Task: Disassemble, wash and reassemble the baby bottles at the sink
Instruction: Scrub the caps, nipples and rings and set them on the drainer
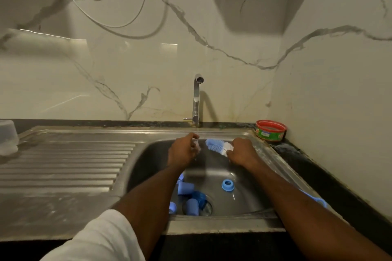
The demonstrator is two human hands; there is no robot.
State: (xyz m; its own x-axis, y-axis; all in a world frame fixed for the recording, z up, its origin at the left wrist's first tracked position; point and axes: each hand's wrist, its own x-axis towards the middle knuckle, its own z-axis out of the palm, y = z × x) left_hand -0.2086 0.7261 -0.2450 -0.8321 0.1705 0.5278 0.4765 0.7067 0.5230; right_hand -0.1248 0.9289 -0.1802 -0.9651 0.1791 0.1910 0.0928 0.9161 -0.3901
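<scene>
My left hand point(184, 150) pinches a small clear teat point(197, 144) under the thin stream from the tap point(196, 99). Beside it my right hand point(241, 152) grips a blue and white bottle brush point(218, 146), its bristle head pointing left toward the teat. Down in the steel sink basin point(244, 195) lie several blue bottle parts: a screw ring point(227, 185) on its own, and caps and a darker blue piece point(192, 199) clustered near the drain. The drain is partly hidden by them.
A ribbed steel drainboard point(63, 161) stretches left of the basin, with an upturned clear container point(8, 136) at its far left. A red and green tub of dish soap point(270, 130) sits in the right corner. Something light blue point(318, 200) lies on the sink's right rim.
</scene>
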